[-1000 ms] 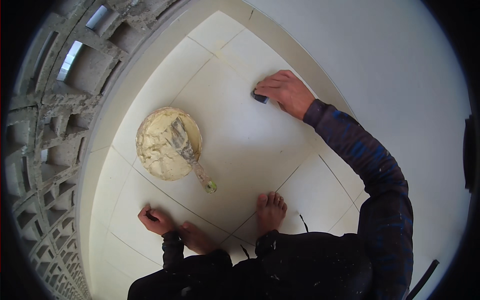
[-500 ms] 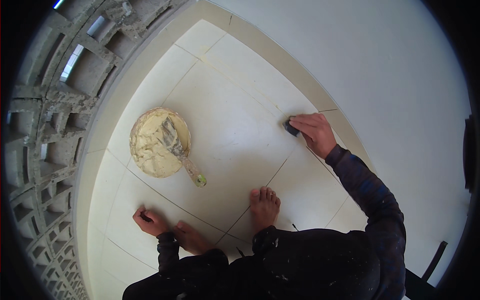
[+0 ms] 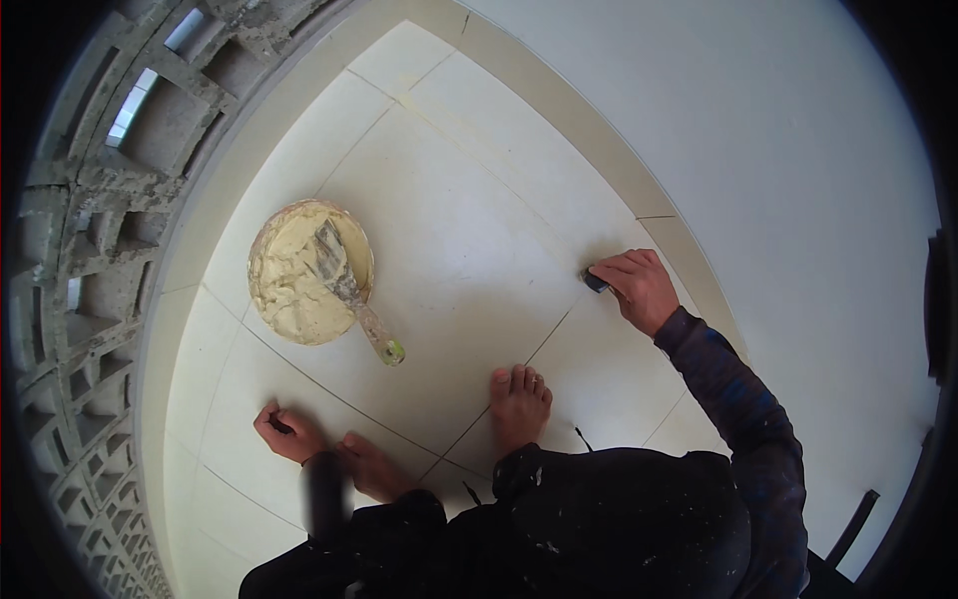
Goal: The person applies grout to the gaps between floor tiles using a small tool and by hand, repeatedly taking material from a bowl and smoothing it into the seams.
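My right hand [image 3: 642, 290] pinches a small dark pad [image 3: 595, 280] against the white tiled floor, on a joint near the right-hand skirting. My left hand [image 3: 289, 432] is curled closed beside my left foot [image 3: 374, 469]; a dark gap shows between its fingers, and what it holds, if anything, cannot be made out. Ahead of that hand stands a round tub [image 3: 261, 317] of pale yellow paste [image 3: 289, 285]. Across the tub lies a paste-smeared putty knife [image 3: 344, 285], its handle sticking out over the rim toward me. Neither hand touches it.
Beige skirting [image 3: 599, 150] runs along the plain white wall [image 3: 758, 180] at right. A grey openwork block wall [image 3: 150, 180] borders the left side. My bare right foot [image 3: 521, 409] rests on the tiles. Faint yellowish residue [image 3: 439, 125] follows the far joint.
My right hand has drawn the dark pad nearer and slightly right along the joint. The yellow line just beyond it looks fainter. My left hand stays curled, and the view has shifted a little.
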